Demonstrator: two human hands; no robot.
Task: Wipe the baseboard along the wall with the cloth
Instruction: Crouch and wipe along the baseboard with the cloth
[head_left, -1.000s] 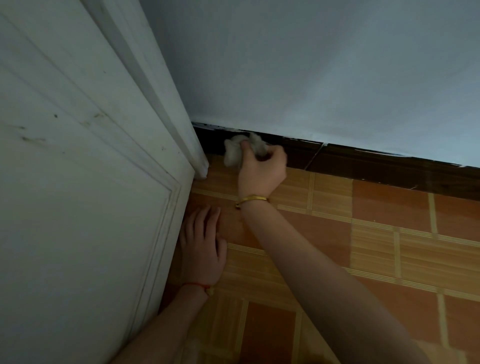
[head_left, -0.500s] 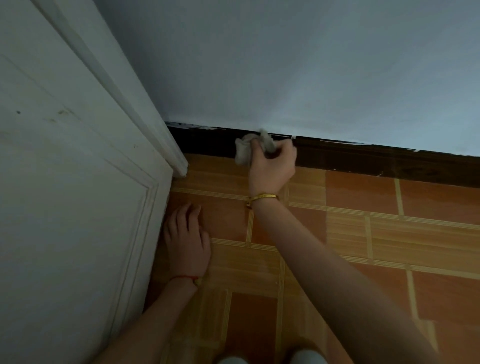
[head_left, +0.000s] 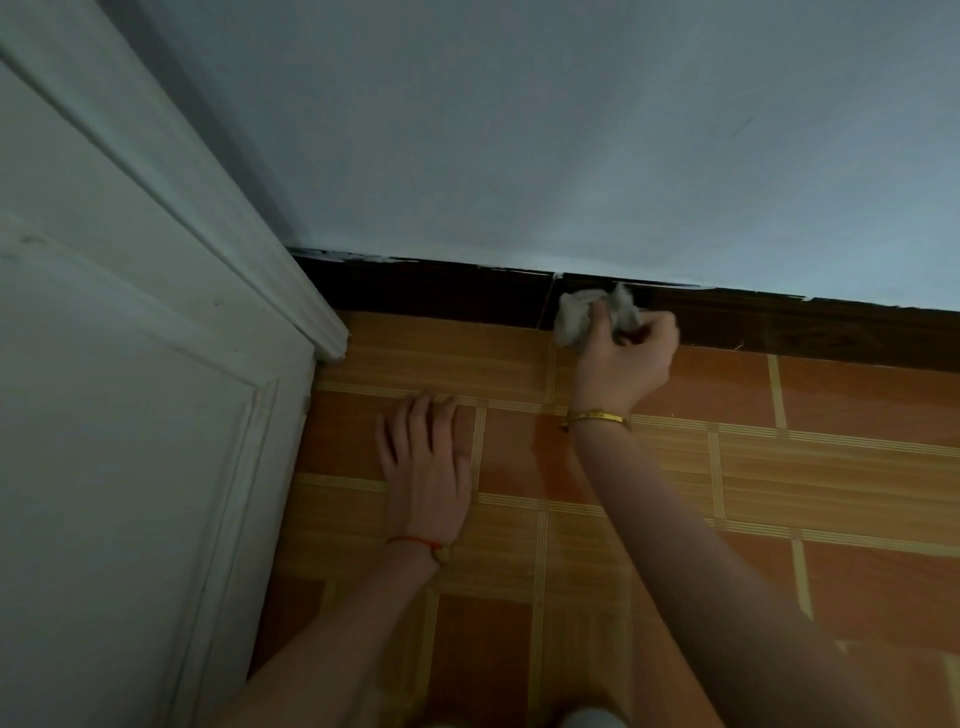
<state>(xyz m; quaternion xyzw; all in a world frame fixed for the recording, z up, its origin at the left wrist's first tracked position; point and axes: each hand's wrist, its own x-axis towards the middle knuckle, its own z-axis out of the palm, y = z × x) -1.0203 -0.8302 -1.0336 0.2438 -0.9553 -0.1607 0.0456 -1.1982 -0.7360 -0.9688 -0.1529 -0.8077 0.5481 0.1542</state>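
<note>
A dark brown baseboard runs along the foot of the pale wall, with flecks of white paint on its top edge. My right hand grips a crumpled whitish cloth and holds it against the baseboard, just right of a seam in the board. A gold bangle circles that wrist. My left hand rests flat on the floor with straight fingers, nearer to me and to the left, a red string at its wrist.
A white panelled door and its moulded frame fill the left side, meeting the baseboard at the corner. The floor has orange and wood-patterned tiles. The pale wall rises above the baseboard.
My right hand has slid the cloth rightward along the baseboard, away from the door frame corner. My left hand stays flat on the floor. The view has shifted right.
</note>
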